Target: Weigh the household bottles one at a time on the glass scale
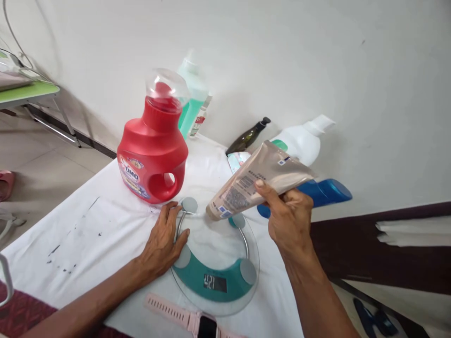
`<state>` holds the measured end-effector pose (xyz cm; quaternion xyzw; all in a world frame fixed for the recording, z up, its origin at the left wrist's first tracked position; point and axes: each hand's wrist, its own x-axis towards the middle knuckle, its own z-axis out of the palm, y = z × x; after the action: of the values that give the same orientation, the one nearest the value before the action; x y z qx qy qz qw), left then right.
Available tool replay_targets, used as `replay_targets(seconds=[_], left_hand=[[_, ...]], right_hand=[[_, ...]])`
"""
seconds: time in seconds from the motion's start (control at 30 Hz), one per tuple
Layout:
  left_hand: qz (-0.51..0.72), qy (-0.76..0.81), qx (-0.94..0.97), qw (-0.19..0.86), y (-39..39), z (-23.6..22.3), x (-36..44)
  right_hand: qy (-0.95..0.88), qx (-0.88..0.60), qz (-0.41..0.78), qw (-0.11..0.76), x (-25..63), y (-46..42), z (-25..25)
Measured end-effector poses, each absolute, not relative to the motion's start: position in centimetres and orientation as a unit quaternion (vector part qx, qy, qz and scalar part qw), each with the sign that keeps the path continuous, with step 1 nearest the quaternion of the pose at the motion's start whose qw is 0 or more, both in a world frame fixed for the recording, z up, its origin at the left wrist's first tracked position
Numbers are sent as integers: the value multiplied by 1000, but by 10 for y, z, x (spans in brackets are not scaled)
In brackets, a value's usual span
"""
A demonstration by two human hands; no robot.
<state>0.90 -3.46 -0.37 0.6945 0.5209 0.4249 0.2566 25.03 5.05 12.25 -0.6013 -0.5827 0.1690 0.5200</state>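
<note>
My right hand (291,211) grips a beige squeeze tube (259,176) by its wide flat end. The tube slants with its capped end down to the left, above the far part of a round glass scale (225,307). My left hand (160,241) lies at the scale's left edge, fingers extended and thumb apart, touching the glass. Digits show on the scale's display (215,283), too blurred to read for certain. A red detergent bottle (155,141) with a clear cap stands just beyond my left hand. A pink-strapped smartwatch (206,325) lies at the near edge of the scale.
Along the wall are a green-liquid bottle (193,91), a small labelled bottle (201,117), a dark pump bottle (248,136), a white bottle (299,141) and a blue bottle (327,192). A white cloth (81,225) covers the table. Another green-topped table (31,91) stands left.
</note>
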Motion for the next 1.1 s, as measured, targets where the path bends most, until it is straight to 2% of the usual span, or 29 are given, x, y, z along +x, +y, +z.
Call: replay_targets(seconds=[0.13,0.3,0.57,0.67,0.8,0.97,1.1], left_hand=[[416,521,702,250,-33,-4,7],[409,519,710,244,-32,-5,5],[419,508,714,239,-31,-7,4],[416,511,714,237,-31,-6,4],[416,511,714,237,-32,-4,4],[401,509,727,228,-31,-2,2],[380,516,734,225,-30,2,1]], right_hand=[[-559,-638,162,504,248,-14,122],[-571,-635,128,504,234,-41,130],[-565,-554,254,556,237,-57,117],[-560,-554,237,568,253,-66,100],[-458,-638,183,592,284,-78,58],[-357,-679,211,605,309,-91,5],[-381,-671,230,593,306,-94,-3]])
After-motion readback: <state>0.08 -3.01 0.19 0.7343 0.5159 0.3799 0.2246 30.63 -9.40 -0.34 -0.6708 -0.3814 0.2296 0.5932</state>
